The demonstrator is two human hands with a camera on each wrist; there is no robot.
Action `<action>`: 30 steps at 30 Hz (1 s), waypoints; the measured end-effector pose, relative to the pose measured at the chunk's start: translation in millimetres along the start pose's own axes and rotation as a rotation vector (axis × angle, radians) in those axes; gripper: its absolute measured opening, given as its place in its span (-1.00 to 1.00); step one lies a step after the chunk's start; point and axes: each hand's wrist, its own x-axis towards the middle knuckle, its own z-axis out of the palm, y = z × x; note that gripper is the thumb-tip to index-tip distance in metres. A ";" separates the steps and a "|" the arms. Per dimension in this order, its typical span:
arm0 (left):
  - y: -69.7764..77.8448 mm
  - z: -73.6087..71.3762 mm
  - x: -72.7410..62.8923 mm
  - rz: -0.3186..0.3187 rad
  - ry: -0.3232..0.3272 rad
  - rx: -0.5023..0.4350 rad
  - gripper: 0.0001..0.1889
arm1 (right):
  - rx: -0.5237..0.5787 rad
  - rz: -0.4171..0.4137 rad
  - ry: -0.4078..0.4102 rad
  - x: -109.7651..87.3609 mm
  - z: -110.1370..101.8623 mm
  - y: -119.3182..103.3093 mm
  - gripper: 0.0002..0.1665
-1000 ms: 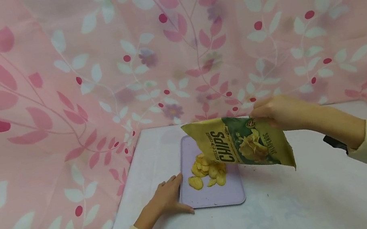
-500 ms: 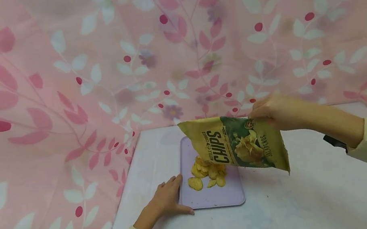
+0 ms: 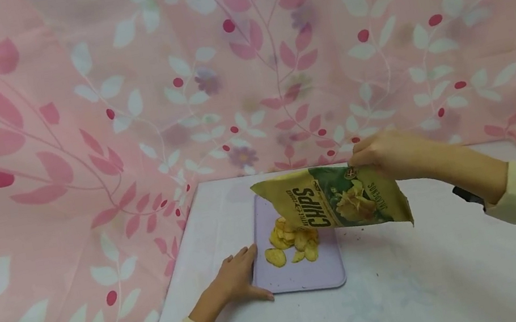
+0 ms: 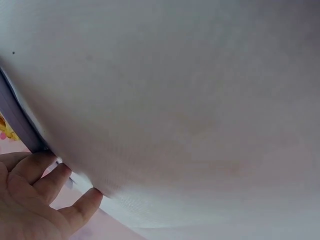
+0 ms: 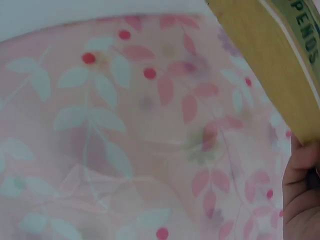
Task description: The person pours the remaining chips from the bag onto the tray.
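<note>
My right hand (image 3: 386,155) pinches the upper edge of a green and yellow chip bag (image 3: 347,197), held sideways above the table with its left end over a lilac tray (image 3: 300,280). Potato chips (image 3: 298,240) lie in a small heap on the tray, partly hidden by the bag. My left hand (image 3: 236,274) rests at the tray's left edge, fingers spread and thumb near the front corner. In the left wrist view its fingertips (image 4: 90,197) touch the white cloth beside the tray's rim (image 4: 20,115). The right wrist view shows the bag's edge (image 5: 270,65) by curled fingers (image 5: 305,170).
A white cloth covers the table (image 3: 414,283), and a few crumbs (image 3: 377,274) lie on it right of the tray. Behind and to the left hangs a pink curtain (image 3: 247,99) with a leaf print.
The bag's lower right end swings left, then back right and up, and its left end dips slightly. My left hand, the tray and the visible chips stay in place.
</note>
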 end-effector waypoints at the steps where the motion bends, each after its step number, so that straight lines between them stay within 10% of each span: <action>1: -0.2 -0.4 0.2 0.000 0.002 0.002 0.42 | -0.007 0.001 -0.014 0.7 -0.4 -0.5 -0.65; 30: 0.2 0.7 0.6 -0.001 -0.008 -0.001 0.42 | 0.049 -0.069 0.098 -7.0 6.0 11.5 -0.55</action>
